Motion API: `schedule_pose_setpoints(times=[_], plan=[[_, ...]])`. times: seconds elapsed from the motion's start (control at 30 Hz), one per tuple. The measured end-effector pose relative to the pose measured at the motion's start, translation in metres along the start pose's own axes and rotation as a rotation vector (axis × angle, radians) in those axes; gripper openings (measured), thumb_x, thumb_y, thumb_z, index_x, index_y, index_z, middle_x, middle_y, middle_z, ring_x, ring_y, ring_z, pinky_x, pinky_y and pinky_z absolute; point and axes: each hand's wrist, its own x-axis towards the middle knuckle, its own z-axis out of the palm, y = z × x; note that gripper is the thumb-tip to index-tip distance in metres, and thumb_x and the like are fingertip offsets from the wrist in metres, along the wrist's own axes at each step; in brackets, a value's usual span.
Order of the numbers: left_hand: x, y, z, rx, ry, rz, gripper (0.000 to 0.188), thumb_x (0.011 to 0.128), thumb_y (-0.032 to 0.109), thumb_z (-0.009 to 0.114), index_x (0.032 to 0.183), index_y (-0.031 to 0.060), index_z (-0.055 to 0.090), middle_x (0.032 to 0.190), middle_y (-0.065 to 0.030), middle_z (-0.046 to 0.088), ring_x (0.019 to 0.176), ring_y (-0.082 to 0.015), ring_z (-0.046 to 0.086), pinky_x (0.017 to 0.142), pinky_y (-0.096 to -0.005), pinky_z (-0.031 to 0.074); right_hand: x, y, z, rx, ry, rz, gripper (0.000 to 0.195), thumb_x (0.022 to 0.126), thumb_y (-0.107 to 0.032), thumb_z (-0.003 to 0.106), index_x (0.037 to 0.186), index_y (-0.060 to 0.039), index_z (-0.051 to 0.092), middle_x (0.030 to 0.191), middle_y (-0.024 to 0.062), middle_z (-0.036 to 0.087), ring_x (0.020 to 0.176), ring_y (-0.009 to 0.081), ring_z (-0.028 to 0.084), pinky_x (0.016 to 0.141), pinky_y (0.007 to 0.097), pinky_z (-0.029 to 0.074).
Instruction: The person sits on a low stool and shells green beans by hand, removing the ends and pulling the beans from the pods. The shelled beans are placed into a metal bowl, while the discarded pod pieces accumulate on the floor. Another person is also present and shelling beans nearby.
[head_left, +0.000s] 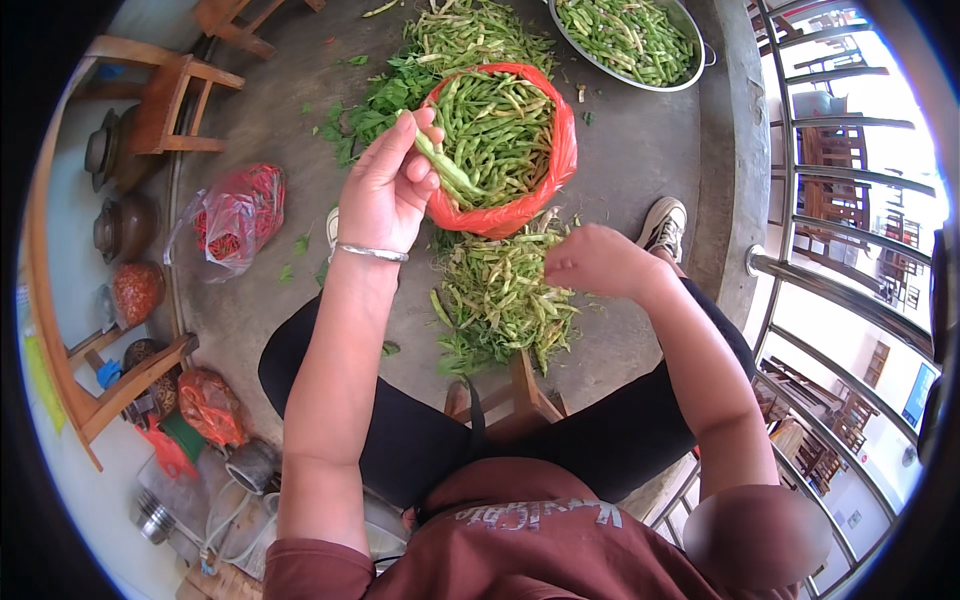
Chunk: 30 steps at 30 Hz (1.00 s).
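Note:
Between the thumb and fingers of my left hand (397, 169) is a green bean pod (448, 166), held over the left edge of a red plastic bag (564, 161) full of bean pods (487, 127). My right hand (600, 261), fingers curled, hovers by the right side of a heap of pods and trimmings (510, 289) on the floor; whether it pinches anything small is hidden. Beyond the bag lie another heap of pods (480, 34) and leafy greens (390, 97). A metal basin (701, 56) at the top right holds cut bean pieces (630, 37).
A clear plastic bag of red chillies (240, 217) lies on the concrete floor at left. Wooden stools (161, 105), lidded jars (109, 229) and an orange-red bag (210, 405) stand along the left wall. A raised ledge (731, 150) and metal railing (847, 289) run along the right.

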Motion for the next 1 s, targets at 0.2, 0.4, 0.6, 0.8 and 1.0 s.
schedule_pose_setpoints(times=[0.2, 0.4, 0.6, 0.8, 1.0], plan=[[-0.005, -0.012, 0.005, 0.14, 0.012, -0.03, 0.028, 0.091, 0.021, 0.053, 0.109, -0.0005, 0.059, 0.092, -0.009, 0.063, 0.062, -0.0045, 0.052, 0.056, -0.0194, 0.05, 0.004, -0.032, -0.02, 0.251, 0.414, -0.051, 0.019, 0.079, -0.022, 0.062, 0.089, -0.0067, 0.067, 0.079, 0.012, 0.064, 0.068, 0.0241, 0.063, 0.063, 0.0342, 0.05], [-0.011, -0.025, 0.024, 0.378, -0.012, -0.038, 0.028, 0.092, 0.02, 0.05, 0.11, 0.0, 0.059, 0.088, -0.004, 0.061, 0.061, -0.0043, 0.051, 0.058, -0.02, 0.047, 0.013, -0.044, -0.028, 0.63, 0.612, -0.045, 0.022, 0.076, -0.016, 0.068, 0.088, 0.0012, 0.065, 0.075, 0.0063, 0.062, 0.067, 0.0105, 0.058, 0.06, 0.0255, 0.047], [-0.016, -0.032, 0.025, 0.611, -0.13, -0.002, 0.025, 0.092, 0.018, 0.05, 0.103, -0.0024, 0.061, 0.085, -0.0012, 0.057, 0.058, -0.0049, 0.049, 0.056, -0.0194, 0.045, 0.017, -0.042, -0.028, 0.739, 0.484, 0.089, 0.02, 0.075, -0.014, 0.07, 0.088, 0.001, 0.065, 0.075, 0.0028, 0.063, 0.065, 0.0066, 0.055, 0.061, 0.0211, 0.045], [-0.016, -0.032, 0.024, 0.614, -0.123, -0.019, 0.025, 0.092, 0.018, 0.051, 0.1, -0.0027, 0.061, 0.087, -0.0008, 0.056, 0.057, -0.005, 0.048, 0.055, -0.0193, 0.044, 0.015, -0.038, -0.03, 0.893, 0.377, 0.094, 0.018, 0.076, -0.012, 0.068, 0.085, 0.0022, 0.064, 0.076, 0.0037, 0.064, 0.068, 0.008, 0.059, 0.063, 0.0217, 0.048], [-0.017, -0.032, 0.026, 0.682, -0.155, -0.013, 0.025, 0.092, 0.019, 0.051, 0.099, -0.0022, 0.062, 0.085, -0.0004, 0.055, 0.057, -0.0044, 0.048, 0.054, -0.0192, 0.043, 0.015, -0.036, -0.03, 0.875, 0.337, 0.093, 0.017, 0.077, -0.012, 0.067, 0.086, 0.0023, 0.064, 0.076, 0.0046, 0.064, 0.068, 0.0084, 0.059, 0.064, 0.0223, 0.048]])
